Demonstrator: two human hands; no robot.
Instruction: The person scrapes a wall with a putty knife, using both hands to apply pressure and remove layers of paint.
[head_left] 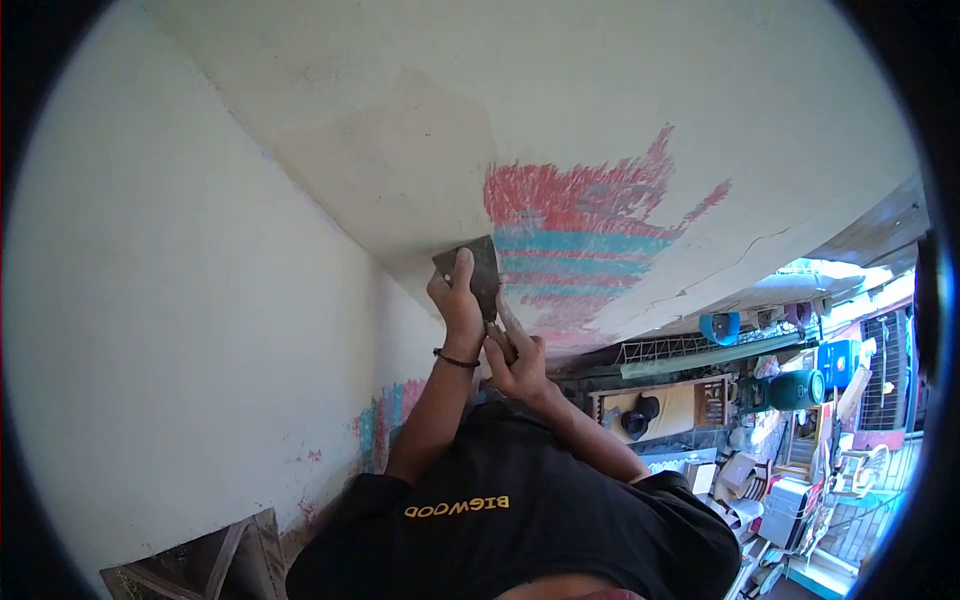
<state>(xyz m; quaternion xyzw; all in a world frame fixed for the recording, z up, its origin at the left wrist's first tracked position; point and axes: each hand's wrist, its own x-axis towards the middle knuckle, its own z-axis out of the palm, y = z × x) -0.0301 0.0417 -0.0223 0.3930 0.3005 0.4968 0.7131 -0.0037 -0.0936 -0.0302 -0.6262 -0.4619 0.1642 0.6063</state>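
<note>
A wide-bladed putty knife (484,272) lies with its dark blade against the pale wall (640,70), close to a corner. My left hand (459,312), with a dark beaded bracelet on its wrist, grips the blade, one digit laid along its face. Lower down, my right hand (519,366) is closed around the handle, with one finger stretched along toward the blade. Right beside the blade is a patch of old red and teal striped paint (575,240) with ragged scraped edges. Most of the handle is hidden by the right hand.
Another pale wall (200,280) meets this one at the left. A crack (720,268) runs across the wall to the right. Below right stand a wooden-framed bench (665,408), a green tank (797,389), a blue container (838,362) and piled household items. A wooden frame (225,560) is at lower left.
</note>
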